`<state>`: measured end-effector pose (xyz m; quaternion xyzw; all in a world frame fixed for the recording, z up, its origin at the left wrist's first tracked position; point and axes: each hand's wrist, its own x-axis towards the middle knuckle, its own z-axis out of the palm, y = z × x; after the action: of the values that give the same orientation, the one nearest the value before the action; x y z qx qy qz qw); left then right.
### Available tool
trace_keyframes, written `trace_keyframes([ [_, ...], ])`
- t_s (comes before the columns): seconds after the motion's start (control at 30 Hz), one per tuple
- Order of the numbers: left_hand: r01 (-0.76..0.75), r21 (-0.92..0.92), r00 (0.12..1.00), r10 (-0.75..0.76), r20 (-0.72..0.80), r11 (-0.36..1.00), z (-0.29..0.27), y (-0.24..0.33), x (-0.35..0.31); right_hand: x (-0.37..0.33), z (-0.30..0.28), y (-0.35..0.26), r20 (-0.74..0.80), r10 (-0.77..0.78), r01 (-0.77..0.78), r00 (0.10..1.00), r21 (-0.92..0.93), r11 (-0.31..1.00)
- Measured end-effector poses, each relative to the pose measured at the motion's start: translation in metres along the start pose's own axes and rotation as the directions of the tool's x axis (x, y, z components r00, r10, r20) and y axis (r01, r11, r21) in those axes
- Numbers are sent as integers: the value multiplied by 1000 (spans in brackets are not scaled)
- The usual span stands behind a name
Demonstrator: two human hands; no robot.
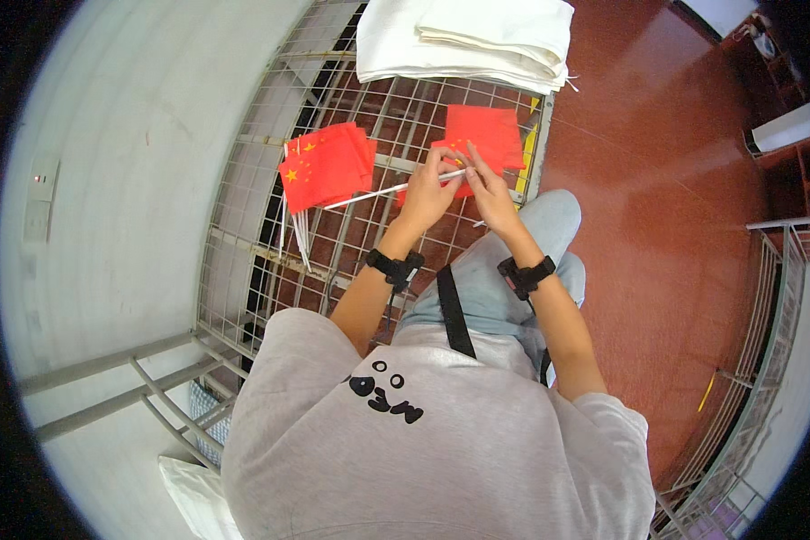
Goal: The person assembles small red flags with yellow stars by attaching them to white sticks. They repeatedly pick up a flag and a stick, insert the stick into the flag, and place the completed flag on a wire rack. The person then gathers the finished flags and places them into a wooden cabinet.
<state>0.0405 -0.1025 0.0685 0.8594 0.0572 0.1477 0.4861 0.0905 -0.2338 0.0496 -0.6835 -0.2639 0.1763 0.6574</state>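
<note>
Both my hands work on a small red flag (439,147) with yellow stars, its white stick (366,196) slanting down to the left. My left hand (429,191) has its fingers closed around the stick near the cloth. Beside it my right hand (492,196) pinches at the stick's upper end. The exact fingertip contact there is partly hidden. More red flag cloth (483,126) lies just beyond my right hand. To the left, a stack of red flags (330,168) rests on the wire mesh, their white sticks pointing toward me.
The wire-mesh bed frame (270,193) carries everything, with gaps between its wires. Folded white cloth (463,45) lies at its far end. A pale wall (135,180) borders the left side. Red floor (657,225) stretches to the right, toward another metal frame (783,297).
</note>
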Motion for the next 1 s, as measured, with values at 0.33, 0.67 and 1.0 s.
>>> trace_keyframes([
  [0.33,-53,108,995,43,90,993,-13,-12,-7,11,-14,3,-74,-7,-24,997,-418,908],
  [0.67,190,183,979,-174,-103,965,-86,-70,-44,31,-29,9,-34,81,-86,996,-165,983],
  [1.0,625,301,689,-327,-647,720,-154,-201,-64,33,-39,35,7,208,-208,978,-35,978],
])
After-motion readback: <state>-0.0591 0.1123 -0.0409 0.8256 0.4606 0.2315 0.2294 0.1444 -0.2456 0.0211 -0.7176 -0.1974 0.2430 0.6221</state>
